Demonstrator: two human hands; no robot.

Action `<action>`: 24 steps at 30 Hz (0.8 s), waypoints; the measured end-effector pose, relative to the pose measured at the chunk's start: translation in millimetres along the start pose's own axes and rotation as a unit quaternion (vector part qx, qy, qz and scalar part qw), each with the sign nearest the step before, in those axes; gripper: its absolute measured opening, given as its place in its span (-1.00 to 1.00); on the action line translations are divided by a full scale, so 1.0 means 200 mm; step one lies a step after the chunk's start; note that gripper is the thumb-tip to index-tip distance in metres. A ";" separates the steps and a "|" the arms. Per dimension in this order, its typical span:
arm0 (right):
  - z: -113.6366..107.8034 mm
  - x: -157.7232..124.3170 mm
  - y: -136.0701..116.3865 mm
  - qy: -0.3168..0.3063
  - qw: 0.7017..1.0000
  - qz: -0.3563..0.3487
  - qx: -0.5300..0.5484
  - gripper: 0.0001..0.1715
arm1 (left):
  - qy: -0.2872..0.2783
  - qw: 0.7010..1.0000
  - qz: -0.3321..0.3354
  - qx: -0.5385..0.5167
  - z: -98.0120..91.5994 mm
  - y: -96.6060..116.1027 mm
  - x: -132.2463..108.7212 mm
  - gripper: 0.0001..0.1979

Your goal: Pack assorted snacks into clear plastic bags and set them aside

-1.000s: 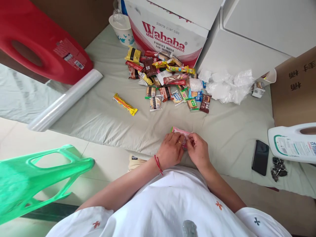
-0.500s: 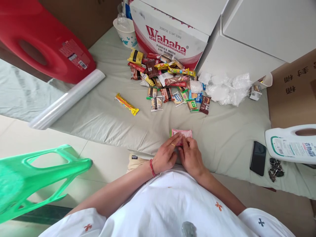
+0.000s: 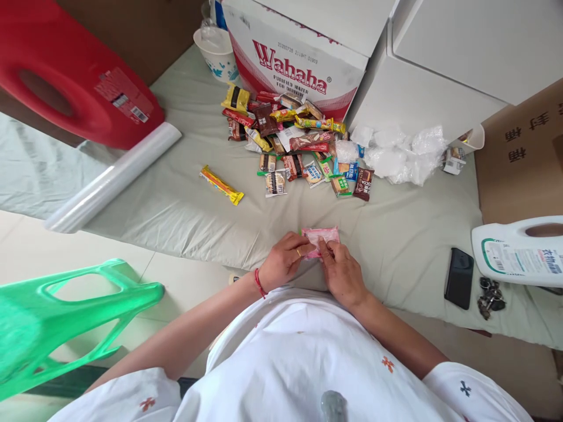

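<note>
A flat pink packet (image 3: 329, 234) with a clear, shiny surface lies on the grey-green sheet close to my body. My left hand (image 3: 285, 259), with a ring and a red cord at the wrist, has its fingers bent over the packet's left near side. Thumb and fingers of my right hand (image 3: 345, 274) press together at its near right edge. Both sets of fingertips nearly meet on the packet, and they partly cover it. Beyond it lies a heap of wrapped snacks (image 3: 266, 120). One yellow snack stick (image 3: 221, 185) lies apart on the left.
A roll of clear film (image 3: 114, 179) lies by a red jug (image 3: 83, 76) on the left. Crumpled clear plastic (image 3: 404, 153) sits before white drawers. A phone (image 3: 459, 278), keys (image 3: 490, 298) and white bottle (image 3: 519, 251) are at right; a green stool (image 3: 83, 316) stands at left.
My left hand has slid a little to the left and back from the packet's middle, so more of its pink top shows. My right hand stays at the near edge. The view has shifted slightly.
</note>
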State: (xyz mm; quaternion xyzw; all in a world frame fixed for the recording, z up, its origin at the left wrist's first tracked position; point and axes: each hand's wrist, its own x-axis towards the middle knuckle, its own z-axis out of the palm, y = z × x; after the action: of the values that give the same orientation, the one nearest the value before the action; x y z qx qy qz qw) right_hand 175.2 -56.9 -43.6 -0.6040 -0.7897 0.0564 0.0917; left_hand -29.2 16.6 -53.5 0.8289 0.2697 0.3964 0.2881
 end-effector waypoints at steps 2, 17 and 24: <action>0.00 0.01 0.01 0.010 1.000 -0.009 0.004 -0.24 | -0.019 0.999 -0.007 0.029 0.00 -0.06 0.06 -0.67; 0.02 -0.01 0.09 0.165 0.980 -0.111 0.006 -0.34 | -0.049 0.994 -0.095 0.032 0.04 -0.08 0.06 -0.67; -0.01 0.10 0.20 0.070 0.962 -0.261 0.042 -0.39 | -0.049 0.993 -0.102 0.032 0.01 -0.10 0.07 -0.61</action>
State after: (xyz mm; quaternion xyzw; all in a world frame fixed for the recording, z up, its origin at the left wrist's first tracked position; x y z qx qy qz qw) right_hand 207.5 -27.1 -47.4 -0.3750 -0.9084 0.0213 0.1839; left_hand -25.0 39.6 -60.4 0.8242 0.3512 0.3153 0.3128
